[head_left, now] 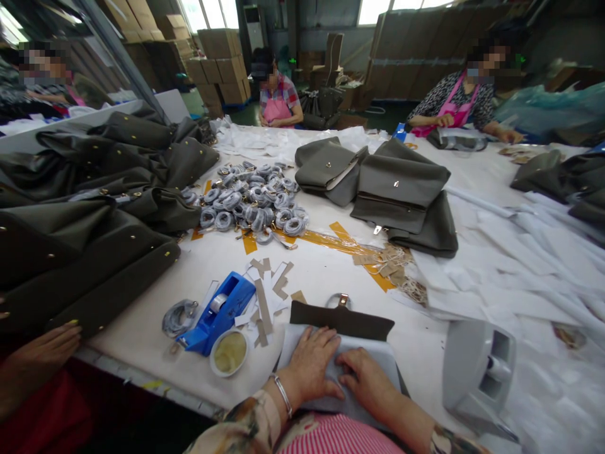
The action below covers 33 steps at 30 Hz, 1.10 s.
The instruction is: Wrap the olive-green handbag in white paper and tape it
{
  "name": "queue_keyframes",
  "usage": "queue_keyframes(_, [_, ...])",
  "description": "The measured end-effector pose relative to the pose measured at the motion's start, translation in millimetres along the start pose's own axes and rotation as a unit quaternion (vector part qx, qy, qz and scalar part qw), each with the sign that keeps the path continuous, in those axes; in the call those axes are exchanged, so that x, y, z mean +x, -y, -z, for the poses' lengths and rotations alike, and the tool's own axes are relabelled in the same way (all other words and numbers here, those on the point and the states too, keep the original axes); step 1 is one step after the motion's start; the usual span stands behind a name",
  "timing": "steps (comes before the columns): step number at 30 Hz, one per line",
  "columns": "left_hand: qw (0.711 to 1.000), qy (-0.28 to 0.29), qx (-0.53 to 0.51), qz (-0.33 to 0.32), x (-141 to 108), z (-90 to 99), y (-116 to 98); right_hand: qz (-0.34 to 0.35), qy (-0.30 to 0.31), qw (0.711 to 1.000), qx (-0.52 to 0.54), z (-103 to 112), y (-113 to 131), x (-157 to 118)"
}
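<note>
A dark olive bag [343, 320] lies directly before me, its flap edge pointing away and a gold-coloured metal fitting [344, 301] beyond that edge. Over its nearer part is a smooth light grey sheet [295, 337]; whether it is paper or lining I cannot tell. My left hand [312, 362], with a bracelet at the wrist, rests flat on this sheet with fingers spread. Beside it, my right hand [371, 378] touches the sheet with bent fingers, thumb and forefinger apart. Nothing shows in either hand.
Left of the bag are a blue tape dispenser [220, 312], a small tub [229, 353] and card strips [265, 302]. A grey dispenser [472, 372] stands right. Wrapped straps [255, 195] and finished-looking bags [401, 183] lie beyond. Another person's hand [45, 353] touches bags at left.
</note>
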<state>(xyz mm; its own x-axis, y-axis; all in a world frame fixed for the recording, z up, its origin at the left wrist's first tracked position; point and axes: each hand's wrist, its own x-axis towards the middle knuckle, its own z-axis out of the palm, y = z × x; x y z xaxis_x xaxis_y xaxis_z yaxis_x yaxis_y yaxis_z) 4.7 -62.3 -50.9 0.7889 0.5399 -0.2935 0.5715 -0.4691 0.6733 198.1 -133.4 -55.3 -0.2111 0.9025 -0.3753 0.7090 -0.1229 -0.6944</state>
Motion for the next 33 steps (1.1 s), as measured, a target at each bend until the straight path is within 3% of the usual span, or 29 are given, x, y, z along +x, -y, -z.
queue_keyframes(9, [1.0,-0.015,-0.007,-0.004,0,-0.9,1,-0.056,-0.016,0.998,-0.008,4,15,10])
queue_keyframes(19, [0.999,-0.042,-0.005,-0.009,0,-8.8,4,-0.071,-0.07,0.994,-0.041,-19,10,6])
queue_keyframes(33, [0.999,-0.029,0.024,0.006,1,-10.4,4,-0.059,-0.109,0.989,-0.081,-28,15,6])
